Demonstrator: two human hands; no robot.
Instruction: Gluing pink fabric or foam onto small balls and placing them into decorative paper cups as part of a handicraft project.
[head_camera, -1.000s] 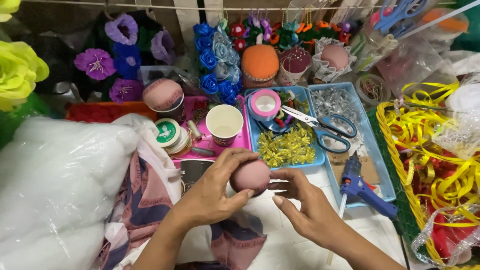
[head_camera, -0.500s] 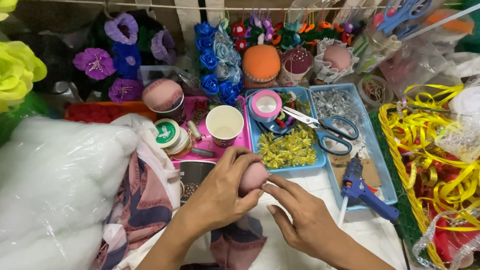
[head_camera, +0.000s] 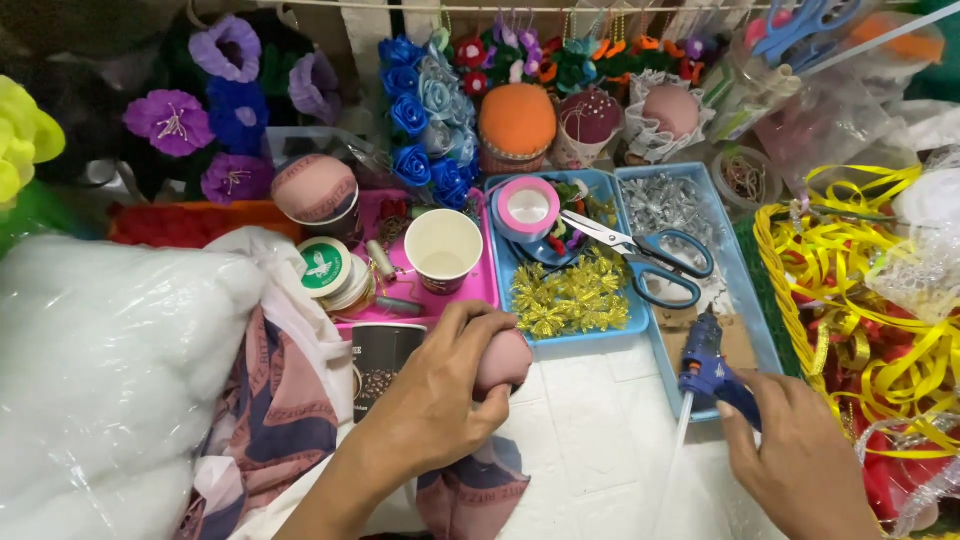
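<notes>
Pink ball (head_camera: 503, 360) sits enclosed in left hand's (head_camera: 440, 395) grip.

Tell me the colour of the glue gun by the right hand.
The glue gun is blue, with a pale stick at its back; the head view shows it clearly.

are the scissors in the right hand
No, the scissors lie on the blue trays; the right hand grips the glue gun.
</notes>
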